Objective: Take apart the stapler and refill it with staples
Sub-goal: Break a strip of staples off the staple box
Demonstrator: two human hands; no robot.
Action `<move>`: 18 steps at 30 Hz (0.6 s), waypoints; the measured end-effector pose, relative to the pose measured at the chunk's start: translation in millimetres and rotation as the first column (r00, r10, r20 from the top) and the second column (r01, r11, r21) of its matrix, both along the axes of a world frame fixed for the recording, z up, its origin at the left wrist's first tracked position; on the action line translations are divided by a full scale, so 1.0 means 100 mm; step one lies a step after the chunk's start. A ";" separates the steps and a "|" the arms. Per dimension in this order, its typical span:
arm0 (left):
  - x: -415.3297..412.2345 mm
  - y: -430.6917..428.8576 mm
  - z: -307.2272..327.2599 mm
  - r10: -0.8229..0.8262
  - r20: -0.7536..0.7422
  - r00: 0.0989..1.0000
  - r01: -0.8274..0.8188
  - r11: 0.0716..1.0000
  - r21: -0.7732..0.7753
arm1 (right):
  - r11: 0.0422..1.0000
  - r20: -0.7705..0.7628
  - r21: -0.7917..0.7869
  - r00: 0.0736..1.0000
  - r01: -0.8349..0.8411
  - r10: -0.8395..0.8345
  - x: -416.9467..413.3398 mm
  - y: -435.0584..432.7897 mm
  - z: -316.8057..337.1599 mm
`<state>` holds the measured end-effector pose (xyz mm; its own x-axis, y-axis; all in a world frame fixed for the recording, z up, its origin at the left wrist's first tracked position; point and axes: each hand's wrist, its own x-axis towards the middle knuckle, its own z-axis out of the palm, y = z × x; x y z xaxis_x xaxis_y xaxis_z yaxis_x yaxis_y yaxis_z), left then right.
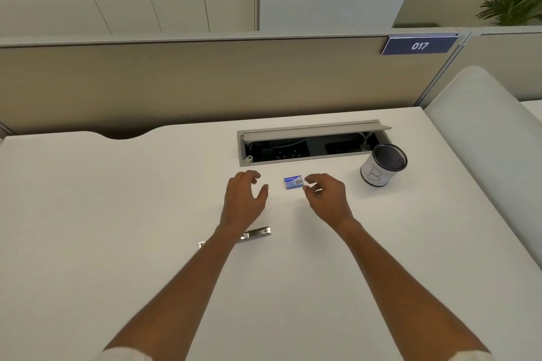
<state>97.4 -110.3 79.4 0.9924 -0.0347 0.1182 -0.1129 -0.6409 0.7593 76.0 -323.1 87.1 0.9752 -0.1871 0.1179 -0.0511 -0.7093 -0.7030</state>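
A small blue staple box (293, 182) lies on the white desk (117, 214) between my two hands. My left hand (245, 199) hovers to the left of the box with relaxed, spread fingers and holds nothing. My right hand (325, 195) is just right of the box, its fingertips loosely curled close to the box's right end; I cannot tell whether they touch it. A silver metal stapler part (255, 234) lies flat on the desk under my left forearm, which hides its middle.
An open cable tray (308, 143) with sockets is sunk into the desk behind the box. A black mesh pen cup (382, 168) with a white label stands at the right. A beige partition runs along the desk's far edge, and a white chair back (484, 141) stands at the right.
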 end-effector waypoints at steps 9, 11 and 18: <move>0.35 -0.52 -0.03 0.030 -0.138 0.990 -0.042 0.995 -0.088 | 0.999 -0.154 -0.008 0.987 0.044 -0.044 0.31 -0.14 -0.04; 0.39 -0.59 -0.09 0.060 -0.184 0.981 -0.080 0.992 -0.099 | 0.999 -0.198 -0.011 0.979 0.049 -0.051 0.35 -0.14 -0.08; 0.43 -0.74 -0.33 0.125 -0.324 0.938 -0.172 0.978 -0.121 | 0.999 -0.306 -0.039 0.952 0.011 -0.023 0.45 -0.07 -0.22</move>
<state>140.4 -184.6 46.0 0.9723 0.1100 -0.2063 0.2333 -0.5123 0.8265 120.8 -330.6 65.4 0.9622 -0.2051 -0.1791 -0.2723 -0.7312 -0.6254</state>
